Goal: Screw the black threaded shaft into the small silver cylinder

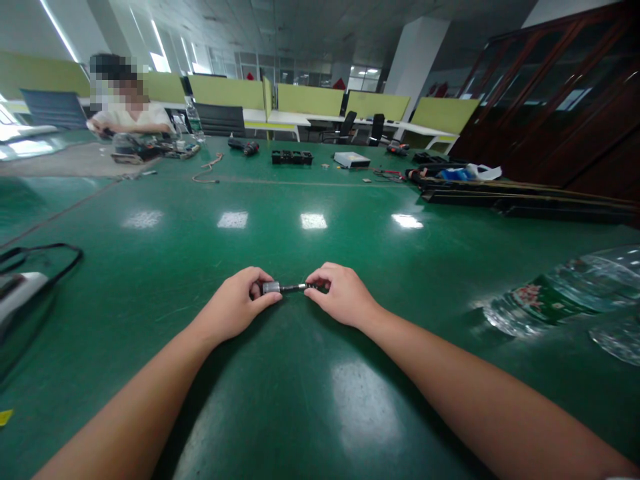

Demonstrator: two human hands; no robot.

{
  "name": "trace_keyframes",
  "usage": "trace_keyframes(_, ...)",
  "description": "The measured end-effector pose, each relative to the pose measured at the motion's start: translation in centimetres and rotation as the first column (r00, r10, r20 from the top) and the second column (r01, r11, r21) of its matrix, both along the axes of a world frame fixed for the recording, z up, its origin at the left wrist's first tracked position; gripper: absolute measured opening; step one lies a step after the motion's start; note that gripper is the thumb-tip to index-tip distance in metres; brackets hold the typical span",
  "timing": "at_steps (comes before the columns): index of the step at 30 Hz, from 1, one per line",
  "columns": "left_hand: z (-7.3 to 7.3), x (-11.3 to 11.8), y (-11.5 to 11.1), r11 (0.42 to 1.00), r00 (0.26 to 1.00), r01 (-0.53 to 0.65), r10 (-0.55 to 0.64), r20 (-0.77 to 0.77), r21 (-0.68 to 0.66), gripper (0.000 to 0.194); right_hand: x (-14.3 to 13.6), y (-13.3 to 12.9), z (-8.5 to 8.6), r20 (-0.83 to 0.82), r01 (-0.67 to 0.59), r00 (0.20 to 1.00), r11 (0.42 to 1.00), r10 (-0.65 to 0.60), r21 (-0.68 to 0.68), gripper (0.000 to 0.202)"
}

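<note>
Left hand [243,301] clamped on a grey metal cylinder [271,287] — right hand [340,293] pinching the thin dark shaft's far end [311,286]. Green counter [280,373] beneath both, water bottle [555,293] right of right hand.

The green table [280,220] carries a water bottle [550,293] lying on its right side, a black cable [60,250] at left, and a white-and-grey box [351,160] toward the far edge.

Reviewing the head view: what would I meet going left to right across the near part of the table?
White device at the edge, left hand, silver cylinder with thin shaft, right hand, bottle with green label.
</note>
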State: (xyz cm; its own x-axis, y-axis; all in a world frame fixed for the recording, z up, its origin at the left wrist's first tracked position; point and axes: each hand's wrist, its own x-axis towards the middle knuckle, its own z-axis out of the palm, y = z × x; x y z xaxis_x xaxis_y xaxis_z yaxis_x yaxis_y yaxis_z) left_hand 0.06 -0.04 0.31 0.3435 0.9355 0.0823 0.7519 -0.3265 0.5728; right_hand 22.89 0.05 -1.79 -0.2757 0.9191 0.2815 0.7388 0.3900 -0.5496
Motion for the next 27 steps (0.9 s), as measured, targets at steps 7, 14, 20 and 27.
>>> trace_keyframes(7, 0.04, -0.07, -0.07, 0.999, 0.999, 0.037, -0.037, 0.008, -0.006, 0.031, -0.29, -0.13, 0.12, -0.076, -0.076, 0.994, 0.997, 0.074, -0.022, 0.013)
trace_keyframes(14, -0.11, -0.06, -0.16, 0.998, 0.997, 0.067, -0.067, 0.023, -0.012, 0.031, -0.62, -0.53, 0.27, -0.142, -0.159, 0.978, 0.987, 0.153, -0.026, 0.026)
trace_keyframes(20, -0.12, -0.07, -0.23, 0.997, 0.997, 0.073, -0.073, 0.021, -0.013, 0.031, -0.62, -0.57, 0.34, -0.114, -0.175, 0.978, 0.985, 0.173, -0.012, 0.024)
trace_keyframes(27, -0.05, 0.05, -0.38, 0.996, 0.996, 0.088, -0.088, 0.019, -0.012, 0.032, -0.76, -0.76, 0.55, -0.137, -0.203, 0.971, 0.979, 0.199, -0.018, 0.025)
